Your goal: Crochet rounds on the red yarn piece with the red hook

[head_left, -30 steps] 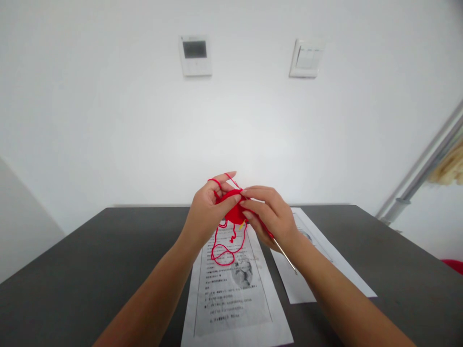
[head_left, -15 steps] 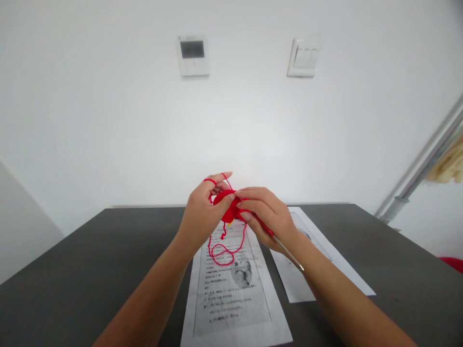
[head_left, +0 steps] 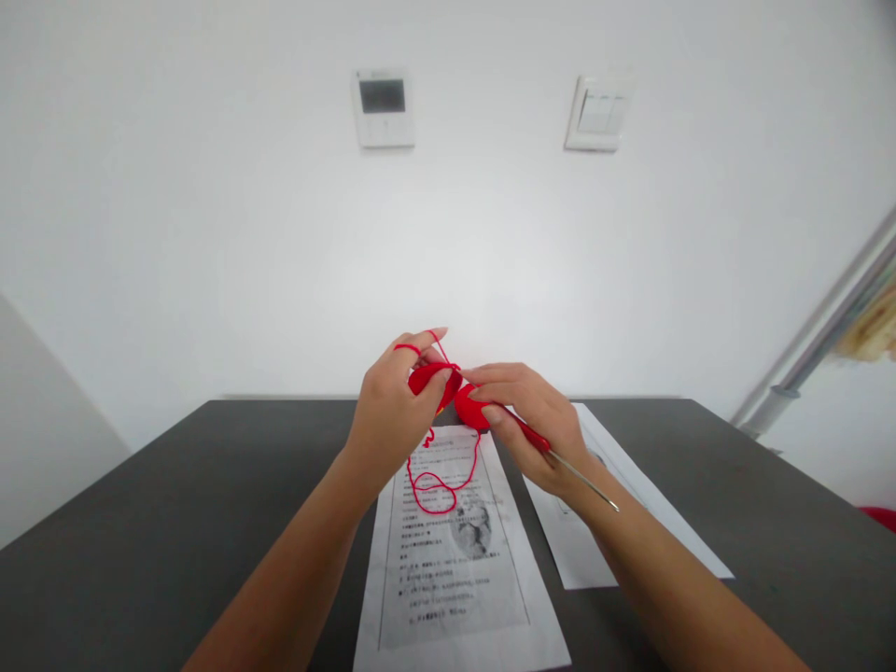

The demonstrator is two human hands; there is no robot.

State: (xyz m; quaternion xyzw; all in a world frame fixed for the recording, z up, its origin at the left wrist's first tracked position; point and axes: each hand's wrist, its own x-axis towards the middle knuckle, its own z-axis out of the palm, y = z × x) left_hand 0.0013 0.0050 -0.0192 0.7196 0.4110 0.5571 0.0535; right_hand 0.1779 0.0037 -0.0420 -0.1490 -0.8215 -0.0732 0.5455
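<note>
Between hands (head_left: 396,397), pinched in left: red yarnwork (head_left: 426,377).

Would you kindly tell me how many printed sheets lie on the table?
2. The first sheet lies front and centre; the second sheet lies to its right, partly covered by the right forearm. Another could be hidden underneath.

Bright red yarn (head_left: 435,512); a red and silver hook (head_left: 539,442); white paper (head_left: 466,651) patterned with black print (head_left: 442,598) and a grey picture (head_left: 473,530); dark grey table (head_left: 154,523); far wall (head_left: 490,233) white.
</note>
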